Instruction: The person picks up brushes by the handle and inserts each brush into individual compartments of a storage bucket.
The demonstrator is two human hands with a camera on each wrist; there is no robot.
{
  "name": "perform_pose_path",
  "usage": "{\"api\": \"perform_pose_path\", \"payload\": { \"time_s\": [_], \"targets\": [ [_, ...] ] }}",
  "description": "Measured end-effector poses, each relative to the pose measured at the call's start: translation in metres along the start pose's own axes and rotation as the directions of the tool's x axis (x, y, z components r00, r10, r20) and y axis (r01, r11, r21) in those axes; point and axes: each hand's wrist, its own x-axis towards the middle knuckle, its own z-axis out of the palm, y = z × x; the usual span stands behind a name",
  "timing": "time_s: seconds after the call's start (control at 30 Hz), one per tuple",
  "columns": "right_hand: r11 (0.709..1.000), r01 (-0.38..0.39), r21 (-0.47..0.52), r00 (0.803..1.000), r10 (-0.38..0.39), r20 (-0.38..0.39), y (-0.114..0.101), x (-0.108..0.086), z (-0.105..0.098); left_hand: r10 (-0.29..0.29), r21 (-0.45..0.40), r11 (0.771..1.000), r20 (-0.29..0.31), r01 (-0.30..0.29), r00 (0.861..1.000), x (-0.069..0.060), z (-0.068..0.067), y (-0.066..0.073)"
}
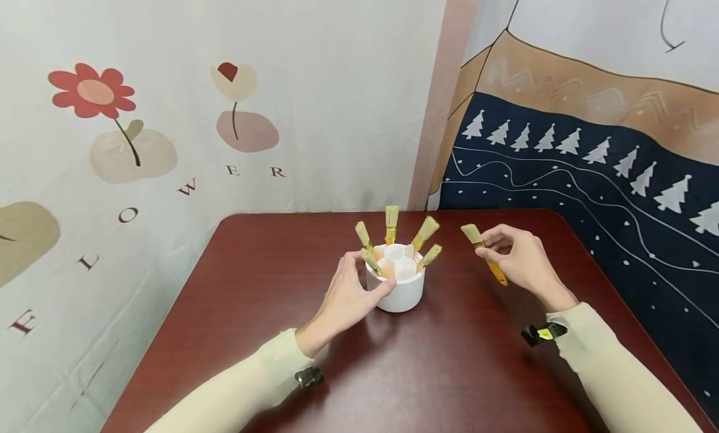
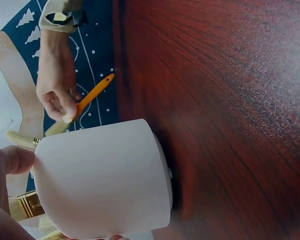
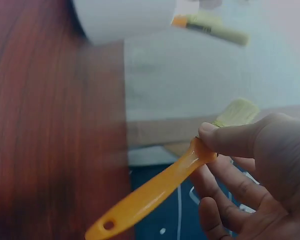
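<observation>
A white round holder (image 1: 402, 297) with compartments stands upright on the table. Several paintbrushes (image 1: 425, 231) lean outward in it, pale bristles up. My left hand (image 1: 347, 296) grips the holder at its left side, with the thumb at the near rim. In the left wrist view the holder's smooth wall (image 2: 105, 180) hides most of that hand's fingers. To the right of the holder, my right hand (image 1: 523, 261) pinches one more paintbrush (image 1: 497, 272) near its ferrule, above the table. Its orange handle (image 3: 155, 187), with a hole at the end, slants down and its bristles point up.
The dark red wooden table (image 1: 253, 264) reaches back to a pale curtain (image 1: 337, 108) printed with flowers and letters. At the right hangs a dark blue cloth (image 1: 573, 177) with white trees.
</observation>
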Motion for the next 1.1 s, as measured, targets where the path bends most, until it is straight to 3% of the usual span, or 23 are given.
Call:
{"api": "perform_pose_path", "payload": {
  "time_s": [0.3, 0.7, 0.9, 1.1],
  "targets": [
    [0.996, 0.088, 0.029, 0.995, -0.087, -0.045, -0.032, -0.011, -0.001, 0.007, -0.008, 1.000, 0.002, -0.007, 1.000, 0.002, 0.003, -0.003],
    [0.972, 0.223, 0.077, 0.971, -0.214, -0.110, -0.079, -0.028, -0.002, -0.008, -0.007, 1.000, 0.004, 0.008, 1.000, 0.003, 0.003, -0.003],
    [0.949, 0.299, 0.100, 0.952, -0.289, -0.104, -0.094, -0.031, 0.000, -0.013, -0.020, 1.000, 0.003, 0.013, 1.000, 0.002, 0.003, -0.004],
    [0.943, 0.318, 0.098, 0.947, -0.313, -0.070, -0.106, -0.031, 0.002, -0.015, -0.015, 1.000, 0.005, 0.015, 1.000, 0.003, 0.003, -0.005]
  ]
}}
